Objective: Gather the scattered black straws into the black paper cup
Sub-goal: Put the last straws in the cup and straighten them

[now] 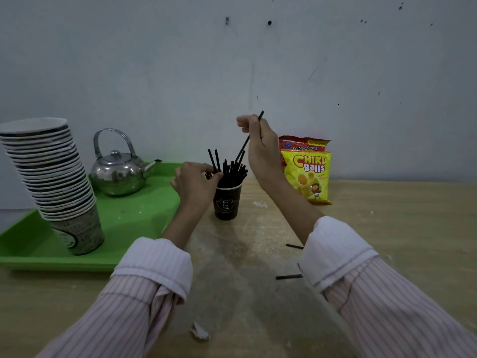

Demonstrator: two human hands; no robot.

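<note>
The black paper cup (pixel 226 202) stands upright on the wooden table, holding several black straws (pixel 232 170) that stick out of its mouth. My right hand (pixel 260 148) is raised above the cup and pinches one black straw (pixel 244 148), whose lower end points down among the straws in the cup. My left hand (pixel 195 183) is at the cup's left rim, fingers curled round straws there. Two loose straws (pixel 288 277) (pixel 294 246) lie on the table, partly hidden under my right sleeve.
A green tray (pixel 134 223) on the left carries a steel kettle (pixel 118 171) and a leaning stack of paper cups (pixel 51 177). Two snack bags (pixel 307 174) stand against the wall right of the cup. A paper scrap (pixel 200 332) lies near the front.
</note>
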